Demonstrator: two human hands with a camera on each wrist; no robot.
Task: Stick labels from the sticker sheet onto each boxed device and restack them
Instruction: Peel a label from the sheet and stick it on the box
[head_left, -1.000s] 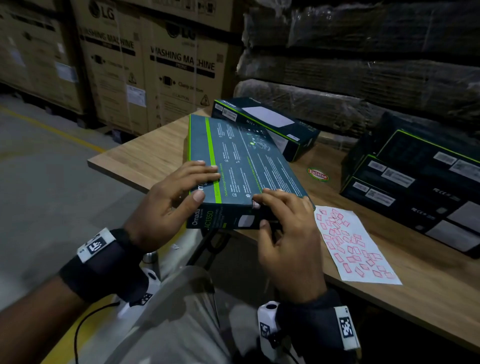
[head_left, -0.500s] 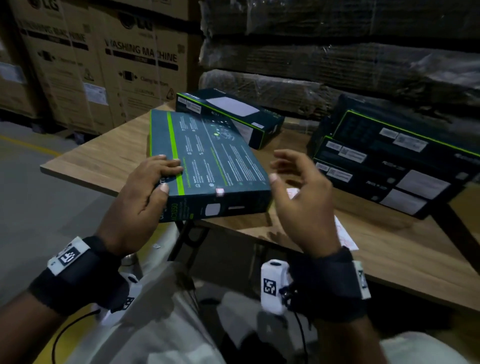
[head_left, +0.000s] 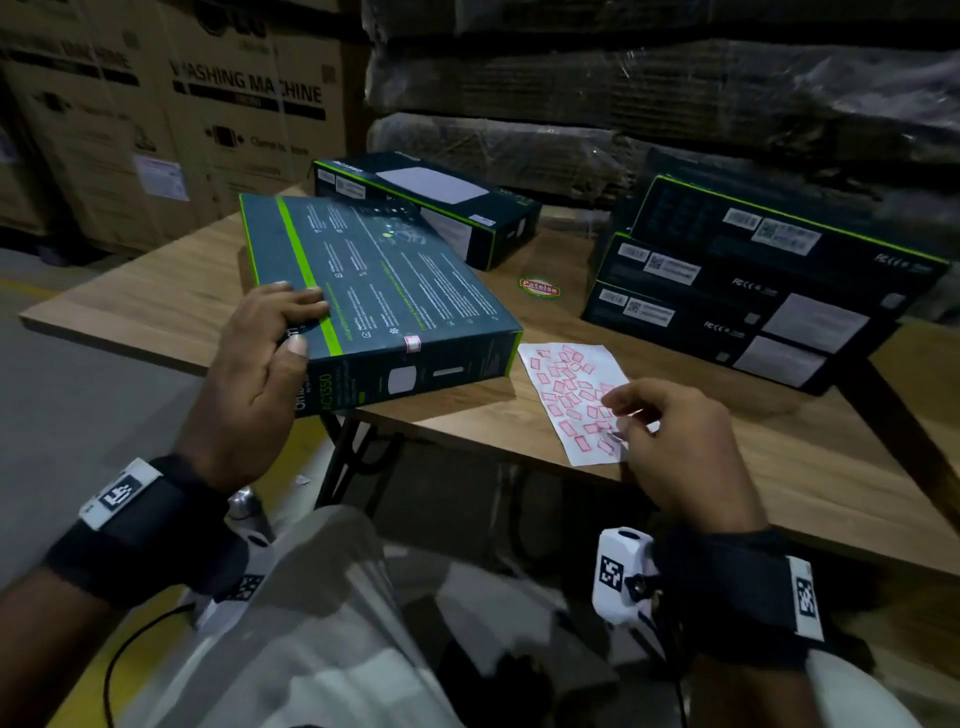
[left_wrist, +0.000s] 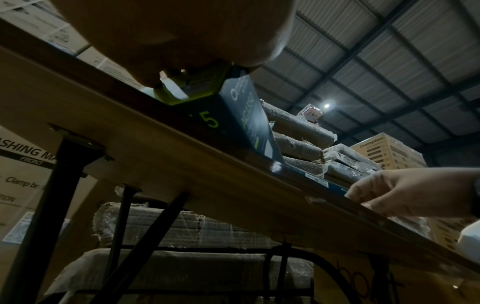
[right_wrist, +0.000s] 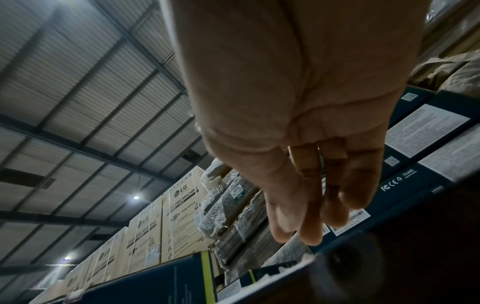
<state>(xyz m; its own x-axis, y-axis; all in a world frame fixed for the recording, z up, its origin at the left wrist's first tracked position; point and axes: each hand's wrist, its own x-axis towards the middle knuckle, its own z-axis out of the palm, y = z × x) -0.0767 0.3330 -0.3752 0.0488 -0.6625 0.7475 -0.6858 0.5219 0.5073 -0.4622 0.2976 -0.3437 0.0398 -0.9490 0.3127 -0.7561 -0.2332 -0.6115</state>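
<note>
The left hand (head_left: 254, 374) keeps its grip on the near left corner of the boxed device (head_left: 374, 291), with the fingers laid on the top face and the thumb pressed against the front side, as it was half a second ago. The box lies on the tabletop (head_left: 156, 291) with this corner past the edge, and a small pink label (head_left: 412, 343) sits on its near top edge. The right hand (head_left: 670, 447), which a moment before hung in the air beside the box with the fingers spread, has now come down over the sticker sheet (head_left: 550, 374); its fingers (head_left: 618, 402) are loosely bent above the pink labels, and whether they already pinch one cannot be told. The sheet lies flat just right of the box. Behind it stands a stack of boxes (head_left: 753, 291), and one more box (head_left: 431, 202) lies farther back, near a round sticker (head_left: 540, 287) on the wood.
</note>
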